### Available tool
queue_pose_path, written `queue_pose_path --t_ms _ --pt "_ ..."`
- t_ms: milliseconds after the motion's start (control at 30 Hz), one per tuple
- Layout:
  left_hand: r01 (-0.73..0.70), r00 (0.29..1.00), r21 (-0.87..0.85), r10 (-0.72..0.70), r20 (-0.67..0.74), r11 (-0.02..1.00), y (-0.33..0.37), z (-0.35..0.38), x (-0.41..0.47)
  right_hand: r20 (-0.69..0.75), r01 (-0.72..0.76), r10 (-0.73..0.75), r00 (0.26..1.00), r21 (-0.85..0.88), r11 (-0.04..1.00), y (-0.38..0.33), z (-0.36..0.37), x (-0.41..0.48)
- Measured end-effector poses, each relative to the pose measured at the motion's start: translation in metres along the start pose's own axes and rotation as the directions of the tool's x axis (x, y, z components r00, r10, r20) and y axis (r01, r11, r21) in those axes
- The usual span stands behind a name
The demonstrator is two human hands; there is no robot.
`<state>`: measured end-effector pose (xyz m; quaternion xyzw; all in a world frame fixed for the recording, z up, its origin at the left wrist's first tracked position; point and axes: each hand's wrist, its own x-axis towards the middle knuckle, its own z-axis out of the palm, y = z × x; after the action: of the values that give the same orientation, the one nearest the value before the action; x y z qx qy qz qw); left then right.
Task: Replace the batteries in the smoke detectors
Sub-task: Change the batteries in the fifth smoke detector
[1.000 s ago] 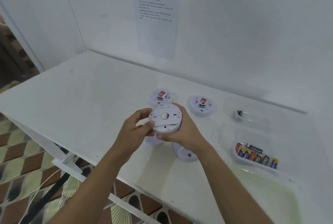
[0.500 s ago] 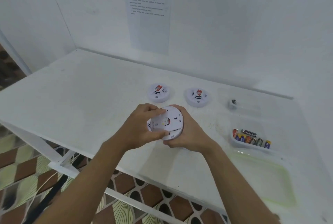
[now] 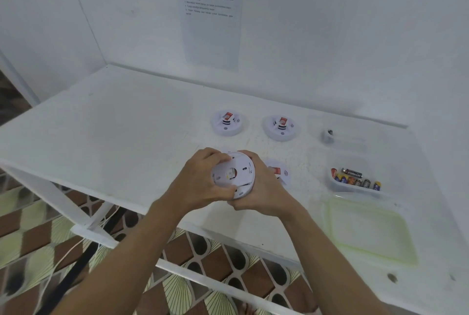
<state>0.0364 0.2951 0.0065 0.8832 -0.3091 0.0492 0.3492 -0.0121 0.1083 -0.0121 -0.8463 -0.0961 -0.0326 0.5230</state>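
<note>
While both hands are wrapped round one smoke detector, it hangs in the air just above the near part of the table, its back face turned up toward the camera. The left hand grips the back plate from the left, fingers curled over the top edge and thumb under the lower rim. The right hand cups the body from the right and below.

A dark gap shows along the lower right edge, so my reading is that the back plate is being twisted off to reach the battery — a judgement, not something the view proves.

The risk lies in that twist. If the plate lets go suddenly, one half could slip and drop onto the neighbouring detector lying just behind the right hand — or over the table's near edge to the floor. Forcing it the wrong way could snap a locking tab.

The rear-left detector and rear-right detector sit well back. The tray of batteries lies off to the right.
</note>
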Motion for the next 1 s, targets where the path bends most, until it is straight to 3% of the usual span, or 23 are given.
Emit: queue_pose_path --t_ms 233,467,633,1000 --pt "0.002 1.000 0.032 -0.002 -0.007 1.000 -0.010 -0.001 -0.015 0.018 -0.024 0.024 1.000 -0.011 1.000 -0.001 0.017 -0.001" --pt "-0.011 0.990 -0.161 0.033 0.134 0.987 -0.021 -0.022 -0.015 0.080 -0.080 0.074 0.994 0.072 0.994 0.001 0.012 -0.006" --pt "0.002 0.978 -0.131 0.025 0.205 0.991 -0.019 -0.026 -0.008 0.137 -0.081 0.075 0.988 0.036 0.996 -0.008 0.002 -0.007" --pt "-0.075 0.988 -0.137 0.092 0.122 0.988 -0.013 -0.014 -0.005 0.057 -0.083 0.090 0.994 -0.117 0.990 -0.011 -0.006 -0.005"
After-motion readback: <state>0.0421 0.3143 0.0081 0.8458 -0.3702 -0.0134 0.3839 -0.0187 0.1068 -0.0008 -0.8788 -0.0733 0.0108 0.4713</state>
